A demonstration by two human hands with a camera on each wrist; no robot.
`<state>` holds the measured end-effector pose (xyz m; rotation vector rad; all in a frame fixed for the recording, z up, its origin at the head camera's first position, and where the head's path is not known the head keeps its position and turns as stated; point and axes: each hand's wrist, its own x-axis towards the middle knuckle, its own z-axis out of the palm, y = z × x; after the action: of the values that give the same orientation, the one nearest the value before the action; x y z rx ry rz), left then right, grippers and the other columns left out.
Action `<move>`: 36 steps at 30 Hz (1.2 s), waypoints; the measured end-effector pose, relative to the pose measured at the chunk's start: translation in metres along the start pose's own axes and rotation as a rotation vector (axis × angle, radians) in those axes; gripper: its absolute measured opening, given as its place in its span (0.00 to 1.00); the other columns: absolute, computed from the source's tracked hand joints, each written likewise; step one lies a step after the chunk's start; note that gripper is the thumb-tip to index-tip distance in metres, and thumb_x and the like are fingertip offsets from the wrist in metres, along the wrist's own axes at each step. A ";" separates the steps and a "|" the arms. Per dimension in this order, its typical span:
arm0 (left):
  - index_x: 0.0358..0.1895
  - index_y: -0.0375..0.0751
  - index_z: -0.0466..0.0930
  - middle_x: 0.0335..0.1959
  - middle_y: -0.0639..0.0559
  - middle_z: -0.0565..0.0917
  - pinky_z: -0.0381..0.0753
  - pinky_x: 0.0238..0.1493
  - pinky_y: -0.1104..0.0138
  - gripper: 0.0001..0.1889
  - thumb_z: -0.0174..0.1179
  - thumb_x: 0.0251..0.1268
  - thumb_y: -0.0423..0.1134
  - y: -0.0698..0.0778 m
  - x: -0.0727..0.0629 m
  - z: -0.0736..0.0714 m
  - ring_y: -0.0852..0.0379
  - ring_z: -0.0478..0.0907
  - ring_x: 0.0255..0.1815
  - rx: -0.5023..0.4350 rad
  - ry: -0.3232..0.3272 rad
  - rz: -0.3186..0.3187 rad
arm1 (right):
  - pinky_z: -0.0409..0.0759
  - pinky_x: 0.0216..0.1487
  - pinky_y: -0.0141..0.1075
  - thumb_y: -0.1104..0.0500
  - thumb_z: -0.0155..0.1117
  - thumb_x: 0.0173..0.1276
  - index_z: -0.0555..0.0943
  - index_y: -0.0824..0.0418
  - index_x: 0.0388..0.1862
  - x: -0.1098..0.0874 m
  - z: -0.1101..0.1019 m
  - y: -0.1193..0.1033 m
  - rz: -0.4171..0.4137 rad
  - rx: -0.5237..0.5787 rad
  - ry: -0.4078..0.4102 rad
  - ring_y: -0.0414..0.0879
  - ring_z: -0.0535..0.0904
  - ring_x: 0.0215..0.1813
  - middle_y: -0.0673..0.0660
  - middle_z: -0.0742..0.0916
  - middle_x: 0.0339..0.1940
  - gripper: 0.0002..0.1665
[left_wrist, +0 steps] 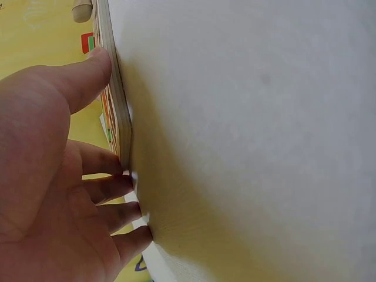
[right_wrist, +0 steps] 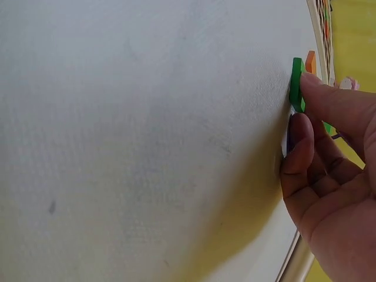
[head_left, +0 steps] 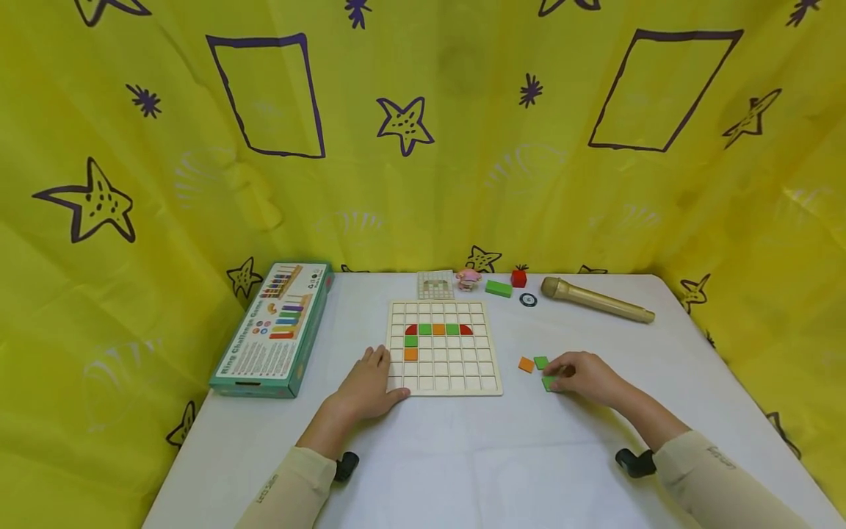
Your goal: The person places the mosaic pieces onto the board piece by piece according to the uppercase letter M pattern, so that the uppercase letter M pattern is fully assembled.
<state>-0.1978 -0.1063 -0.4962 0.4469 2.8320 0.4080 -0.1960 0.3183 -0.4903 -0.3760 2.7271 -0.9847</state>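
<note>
A square wooden grid board lies on the table with red, green and orange pieces in some cells. Its upper row runs between two red rounded pieces, and a green tile and an orange tile sit below the left end. My left hand rests at the board's left edge, thumb on its near corner, fingers fairly straight. Right of the board, my right hand pinches a green tile at the table surface, thumb on it and forefinger at its edge. Another green tile and an orange tile lie beside it.
A small pattern card stands behind the board. Nearby are a pink figurine, a green block, a red cube, a dark ring and a gold microphone. A game box lies at left.
</note>
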 end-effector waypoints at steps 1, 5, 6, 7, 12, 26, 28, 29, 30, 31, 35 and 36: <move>0.76 0.24 0.54 0.78 0.32 0.56 0.54 0.76 0.47 0.48 0.60 0.69 0.60 0.000 0.000 0.000 0.34 0.48 0.79 -0.003 0.000 0.000 | 0.77 0.42 0.35 0.61 0.76 0.60 0.88 0.59 0.45 0.000 0.000 0.001 0.009 0.006 -0.004 0.44 0.77 0.40 0.50 0.87 0.39 0.13; 0.76 0.24 0.54 0.78 0.32 0.56 0.54 0.76 0.47 0.48 0.60 0.69 0.60 0.001 -0.001 -0.002 0.35 0.48 0.79 -0.001 -0.002 -0.003 | 0.77 0.42 0.33 0.61 0.76 0.60 0.88 0.60 0.45 0.001 0.000 0.003 -0.011 0.008 -0.029 0.43 0.77 0.42 0.51 0.87 0.41 0.14; 0.76 0.24 0.54 0.78 0.32 0.56 0.54 0.76 0.48 0.48 0.60 0.69 0.60 0.001 -0.001 -0.002 0.35 0.48 0.80 0.003 -0.003 -0.004 | 0.77 0.43 0.33 0.61 0.76 0.60 0.88 0.60 0.45 0.002 0.000 0.003 -0.020 0.006 -0.035 0.43 0.77 0.42 0.51 0.87 0.42 0.14; 0.76 0.24 0.54 0.78 0.33 0.56 0.54 0.76 0.48 0.49 0.59 0.69 0.61 0.002 -0.001 -0.003 0.35 0.48 0.80 0.008 -0.005 -0.006 | 0.76 0.42 0.32 0.61 0.76 0.60 0.88 0.60 0.45 0.001 0.000 0.003 -0.021 0.008 -0.037 0.43 0.76 0.42 0.51 0.87 0.42 0.13; 0.76 0.24 0.54 0.78 0.32 0.56 0.55 0.76 0.47 0.48 0.60 0.69 0.60 0.001 -0.001 -0.003 0.34 0.49 0.79 0.010 0.006 0.000 | 0.74 0.40 0.32 0.62 0.75 0.61 0.87 0.62 0.45 0.000 -0.002 0.000 -0.037 0.014 -0.043 0.44 0.74 0.40 0.50 0.85 0.40 0.13; 0.76 0.23 0.55 0.78 0.31 0.56 0.56 0.76 0.47 0.48 0.60 0.70 0.60 0.001 -0.002 -0.001 0.34 0.49 0.79 -0.006 0.007 0.009 | 0.77 0.42 0.33 0.63 0.75 0.62 0.87 0.56 0.39 -0.003 0.000 -0.001 -0.018 0.008 -0.021 0.44 0.77 0.41 0.48 0.86 0.36 0.07; 0.75 0.23 0.54 0.78 0.31 0.56 0.56 0.76 0.47 0.48 0.59 0.70 0.60 0.001 -0.002 -0.002 0.34 0.49 0.79 -0.006 0.007 0.013 | 0.77 0.43 0.33 0.63 0.75 0.62 0.88 0.56 0.38 -0.002 -0.001 0.000 -0.021 0.004 -0.023 0.44 0.77 0.41 0.48 0.87 0.36 0.06; 0.75 0.22 0.54 0.78 0.31 0.56 0.56 0.76 0.47 0.48 0.59 0.70 0.60 0.001 -0.002 -0.002 0.34 0.49 0.79 -0.008 0.007 0.013 | 0.78 0.42 0.33 0.63 0.74 0.62 0.88 0.56 0.38 -0.001 -0.001 0.000 -0.021 0.009 -0.030 0.44 0.77 0.41 0.48 0.87 0.37 0.06; 0.75 0.22 0.54 0.78 0.31 0.56 0.56 0.76 0.47 0.48 0.59 0.70 0.60 0.001 -0.002 -0.002 0.34 0.49 0.79 -0.009 0.006 0.014 | 0.78 0.42 0.33 0.63 0.74 0.62 0.88 0.56 0.38 0.001 -0.002 0.000 -0.018 0.021 -0.041 0.45 0.77 0.41 0.48 0.87 0.37 0.06; 0.75 0.22 0.54 0.78 0.31 0.56 0.56 0.76 0.47 0.48 0.59 0.70 0.60 0.001 -0.002 -0.003 0.34 0.49 0.79 -0.012 0.007 0.013 | 0.78 0.42 0.33 0.64 0.73 0.63 0.88 0.57 0.38 0.002 -0.002 -0.001 -0.014 0.040 -0.053 0.45 0.78 0.41 0.49 0.87 0.37 0.06; 0.75 0.22 0.54 0.78 0.31 0.56 0.56 0.76 0.47 0.48 0.59 0.70 0.60 0.001 -0.003 -0.004 0.34 0.49 0.79 -0.012 0.004 0.012 | 0.81 0.41 0.33 0.66 0.71 0.64 0.88 0.61 0.40 0.013 -0.002 -0.006 0.009 0.111 -0.090 0.47 0.79 0.40 0.52 0.88 0.38 0.06; 0.75 0.22 0.55 0.78 0.31 0.56 0.56 0.76 0.47 0.48 0.59 0.70 0.60 0.001 -0.003 -0.004 0.34 0.49 0.79 -0.010 0.003 0.012 | 0.81 0.41 0.33 0.66 0.71 0.64 0.88 0.61 0.40 0.016 -0.001 -0.008 0.011 0.123 -0.094 0.47 0.79 0.40 0.52 0.88 0.38 0.06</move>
<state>-0.1960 -0.1069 -0.4918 0.4619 2.8301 0.4257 -0.2108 0.3084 -0.4863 -0.3754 2.5675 -1.0969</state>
